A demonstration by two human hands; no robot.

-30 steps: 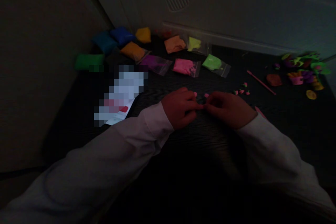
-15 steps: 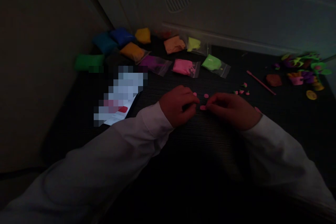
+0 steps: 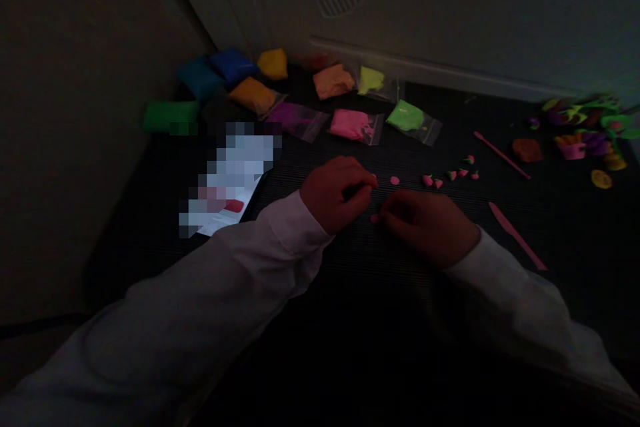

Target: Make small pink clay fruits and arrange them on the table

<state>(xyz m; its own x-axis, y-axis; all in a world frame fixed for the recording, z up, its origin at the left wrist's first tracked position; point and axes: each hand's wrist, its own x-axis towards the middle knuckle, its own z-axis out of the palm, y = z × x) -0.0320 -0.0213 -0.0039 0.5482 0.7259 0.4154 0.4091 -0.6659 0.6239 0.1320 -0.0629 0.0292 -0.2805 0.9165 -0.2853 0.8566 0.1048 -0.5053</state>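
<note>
My right hand (image 3: pixel 427 227) is low over the dark table, thumb and forefinger pinched on a small flat piece of pink clay (image 3: pixel 375 219). To its left my left hand (image 3: pixel 337 195) is closed, with fingers curled and thumb near the forefinger; whatever it may hold is hidden. A round pink clay disc (image 3: pixel 395 181) lies on the table just beyond the hands. Another pink bit shows partly behind the left fingertips. Several tiny pink clay pieces with green tops (image 3: pixel 452 175) lie beyond my right hand.
Bags of coloured clay, among them a pink bag (image 3: pixel 353 125) and a green bag (image 3: pixel 171 117), line the back. A lit phone (image 3: pixel 240 173) lies left. On the right are a pink knife (image 3: pixel 517 235), a thin pink stick (image 3: pixel 501 155), a brown lump (image 3: pixel 527 149) and coloured clay figures (image 3: pixel 590 143).
My right hand has moved left and toward me with the pink piece, uncovering the knife and more green-topped pieces. My left hand has barely shifted.
</note>
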